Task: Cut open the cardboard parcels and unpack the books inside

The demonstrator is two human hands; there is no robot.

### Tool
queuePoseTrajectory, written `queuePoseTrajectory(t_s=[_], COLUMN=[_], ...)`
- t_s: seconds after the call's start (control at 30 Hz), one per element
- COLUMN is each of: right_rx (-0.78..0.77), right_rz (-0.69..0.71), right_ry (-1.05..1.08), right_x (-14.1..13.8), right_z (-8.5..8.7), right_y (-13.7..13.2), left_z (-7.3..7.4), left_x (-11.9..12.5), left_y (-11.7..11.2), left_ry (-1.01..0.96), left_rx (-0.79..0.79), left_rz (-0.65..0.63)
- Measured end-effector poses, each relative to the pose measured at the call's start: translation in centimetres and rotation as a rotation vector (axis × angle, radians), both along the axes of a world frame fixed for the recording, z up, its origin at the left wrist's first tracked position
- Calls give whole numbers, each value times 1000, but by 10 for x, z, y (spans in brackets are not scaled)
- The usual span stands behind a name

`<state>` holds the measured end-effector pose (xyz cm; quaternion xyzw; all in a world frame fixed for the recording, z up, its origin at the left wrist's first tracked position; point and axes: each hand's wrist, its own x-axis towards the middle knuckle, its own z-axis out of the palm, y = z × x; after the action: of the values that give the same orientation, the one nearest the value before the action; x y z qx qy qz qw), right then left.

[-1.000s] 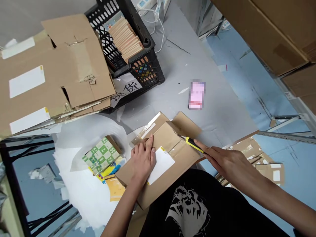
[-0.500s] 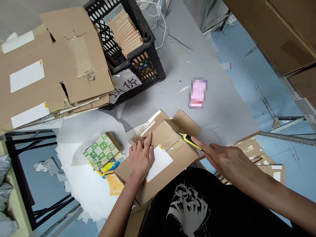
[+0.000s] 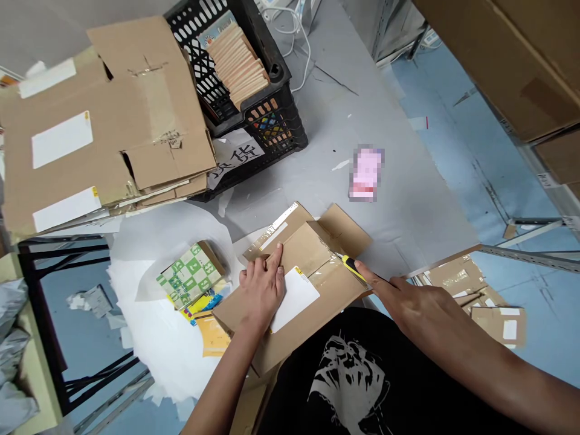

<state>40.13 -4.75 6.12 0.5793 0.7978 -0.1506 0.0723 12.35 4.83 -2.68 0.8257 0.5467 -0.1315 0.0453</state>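
Box (image 3: 328,290), on table (image 3: 317,151) edge before us. Our left hand (image 3: 261,290) lies flat on it, fingers spread, pinning it steady. Our right hand (image 3: 410,302) grips a yellow knife (image 3: 352,269), tip at the taped seam. Crate (image 3: 272,121) behind.

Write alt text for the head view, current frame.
A person's left hand presses flat on a taped cardboard box on a grey table while the right hand holds a yellow utility knife at its tape seam. A black crate and flattened cardboard sit behind; colourful books lie left.
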Motion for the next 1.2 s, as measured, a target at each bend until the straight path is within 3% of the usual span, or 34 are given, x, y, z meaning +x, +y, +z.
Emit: queuePoseTrajectory(t_s=[0.37, 0.93, 1.2], right_rx=[-48, 24, 44], right_rz=[-129, -76, -149], right_ry=[-31, -282, -228], right_x=[-14, -33, -36], right_z=[-1, 14, 15], right_y=[-23, -38, -51], left_z=[1, 3, 3], left_x=[3, 4, 3], left_y=[0, 0, 0], left_ry=[8, -5, -43], left_rx=[11, -57, -92], left_rz=[17, 41, 32])
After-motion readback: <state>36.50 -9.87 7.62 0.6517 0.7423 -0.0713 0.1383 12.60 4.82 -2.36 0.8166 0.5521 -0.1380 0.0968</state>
